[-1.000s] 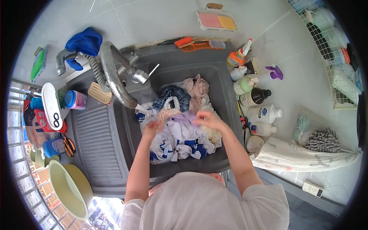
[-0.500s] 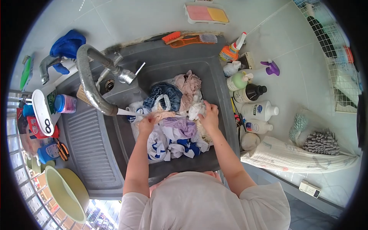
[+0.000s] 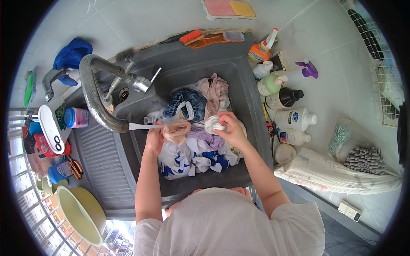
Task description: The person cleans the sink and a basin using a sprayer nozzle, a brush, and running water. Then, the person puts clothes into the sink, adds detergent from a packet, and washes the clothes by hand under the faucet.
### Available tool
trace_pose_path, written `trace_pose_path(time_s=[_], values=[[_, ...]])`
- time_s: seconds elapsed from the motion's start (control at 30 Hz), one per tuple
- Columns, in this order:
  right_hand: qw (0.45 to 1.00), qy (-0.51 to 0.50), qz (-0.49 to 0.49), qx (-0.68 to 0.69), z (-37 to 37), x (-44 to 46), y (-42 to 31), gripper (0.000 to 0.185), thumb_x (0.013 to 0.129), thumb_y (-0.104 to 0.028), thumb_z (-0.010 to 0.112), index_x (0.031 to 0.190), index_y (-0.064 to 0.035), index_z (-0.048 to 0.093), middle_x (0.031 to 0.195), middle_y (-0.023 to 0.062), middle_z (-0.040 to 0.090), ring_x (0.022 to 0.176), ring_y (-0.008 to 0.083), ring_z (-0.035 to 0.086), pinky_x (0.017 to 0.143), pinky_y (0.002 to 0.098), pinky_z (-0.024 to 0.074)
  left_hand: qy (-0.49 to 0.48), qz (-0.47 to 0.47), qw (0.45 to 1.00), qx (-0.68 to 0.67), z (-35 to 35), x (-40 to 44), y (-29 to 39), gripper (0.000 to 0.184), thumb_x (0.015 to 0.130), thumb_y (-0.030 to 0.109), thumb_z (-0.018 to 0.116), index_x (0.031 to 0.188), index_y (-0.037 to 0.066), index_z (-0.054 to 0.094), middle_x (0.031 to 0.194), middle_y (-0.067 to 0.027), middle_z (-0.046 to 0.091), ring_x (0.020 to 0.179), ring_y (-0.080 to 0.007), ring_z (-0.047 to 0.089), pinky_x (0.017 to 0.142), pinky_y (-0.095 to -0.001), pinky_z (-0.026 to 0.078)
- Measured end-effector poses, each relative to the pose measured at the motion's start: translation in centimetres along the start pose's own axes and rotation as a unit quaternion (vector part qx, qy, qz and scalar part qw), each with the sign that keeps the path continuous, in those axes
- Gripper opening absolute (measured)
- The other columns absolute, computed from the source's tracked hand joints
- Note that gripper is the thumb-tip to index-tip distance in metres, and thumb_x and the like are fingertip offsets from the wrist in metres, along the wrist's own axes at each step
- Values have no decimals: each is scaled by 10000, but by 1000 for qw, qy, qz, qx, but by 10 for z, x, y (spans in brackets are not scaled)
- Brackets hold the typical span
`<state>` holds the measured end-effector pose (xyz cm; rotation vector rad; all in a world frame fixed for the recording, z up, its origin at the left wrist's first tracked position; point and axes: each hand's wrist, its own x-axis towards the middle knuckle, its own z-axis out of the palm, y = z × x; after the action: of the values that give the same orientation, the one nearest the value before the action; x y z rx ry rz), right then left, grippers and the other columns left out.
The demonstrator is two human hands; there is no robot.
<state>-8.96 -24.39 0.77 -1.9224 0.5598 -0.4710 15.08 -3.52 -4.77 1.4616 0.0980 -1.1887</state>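
My left hand (image 3: 154, 140) is closed on a bunched peach-coloured cloth (image 3: 176, 131), held beside the end of the running water stream (image 3: 145, 126). My right hand (image 3: 232, 130) pinches a crumpled white cloth (image 3: 213, 124) over the pile, its exact kind unclear. Below both hands lie wet clothes in the grey sink (image 3: 245, 85). Among them are a dark blue denim piece (image 3: 186, 101), a dusty-pink garment (image 3: 213, 90), a lilac cloth (image 3: 205, 138) and a white-and-blue garment (image 3: 176, 162).
A curved metal faucet (image 3: 95, 112) reaches in from the left over the ribbed washboard side (image 3: 104, 166). Several bottles, including a white one (image 3: 294, 118), line the right edge. Brushes (image 3: 215, 40) lie along the back rim. A pale green basin (image 3: 81, 215) stands at lower left.
My right hand has lifted the white cloth off the pile and moved slightly left. The peach cloth has been raised and bunched in my left hand, which has shifted a little left.
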Motion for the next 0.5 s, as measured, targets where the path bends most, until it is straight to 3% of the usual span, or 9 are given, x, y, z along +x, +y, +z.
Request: trace_pose_path(time_s=[0.03,0.07,0.1,0.2,0.27,0.33,0.37,0.47,0.5], values=[[1000,0,-1,3,5,6,-16,325,697,-73,738,975,-80,569,1174,123,515,1121,332,489,910,404,417,-36,5,994,-107,1,-8,5,211,974,242,459,1100,94,541,1079,-68,614,975,-177,613,782,-310,516],[995,5,-13,-101,10,14,-41,365,718,-100,738,1037,-78,562,1201,129,509,1162,339,468,947,413,397,-72,12,975,-212,3,-16,11,199,972,226,460,1085,80,533,1083,-75,608,987,-180,610,776,-311,525],[979,10,-25,-203,18,21,-55,406,740,-127,739,1098,-76,554,1228,135,503,1203,347,446,985,422,376,-69,13,975,-210,6,-26,18,199,972,226,460,1085,80,533,1083,-75,608,987,-180,610,776,-311,525],[985,-97,-95,-102,67,32,-48,497,769,-157,729,1211,-94,512,1237,143,500,1185,331,466,969,429,396,-162,85,944,-275,8,-49,30,313,987,229,444,1198,5,498,1172,-143,595,1061,-241,604,941,-374,507],[986,-109,-113,-56,111,36,-22,502,775,-182,734,1214,-88,510,1234,148,502,1165,311,490,943,426,418,-141,83,948,-272,14,-66,39,330,987,236,446,1209,-4,493,1193,-154,580,1096,-250,585,953,-379,498],[958,-218,42,180,136,48,-9,503,831,-243,713,1255,-100,484,1230,120,517,1099,259,547,926,414,440,-115,100,951,-270,10,-77,44,383,995,267,447,1232,-32,478,1243,-171,545,1170,-263,538,989,-379,471],[957,-222,40,182,140,51,-7,503,831,-243,713,1255,-100,484,1230,120,517,1099,259,547,926,414,440,-111,102,951,-270,4,-78,43,383,995,267,447,1232,-32,478,1243,-171,545,1170,-263,538,989,-379,471],[782,-332,305,431,151,52,-7,443,919,-315,630,1282,-115,474,1176,52,554,1012,187,569,902,372,453,-75,83,951,-288,-21,-75,29,380,999,305,445,1193,-17,508,1223,-148,558,1163,-258,538,1003,-400,448],[780,-334,305,432,157,51,-7,443,919,-315,630,1282,-115,474,1176,52,554,1012,187,569,902,372,453,-72,84,951,-288,-27,-73,23,380,999,305,445,1193,-17,508,1223,-148,558,1163,-258,538,1003,-400,448]])
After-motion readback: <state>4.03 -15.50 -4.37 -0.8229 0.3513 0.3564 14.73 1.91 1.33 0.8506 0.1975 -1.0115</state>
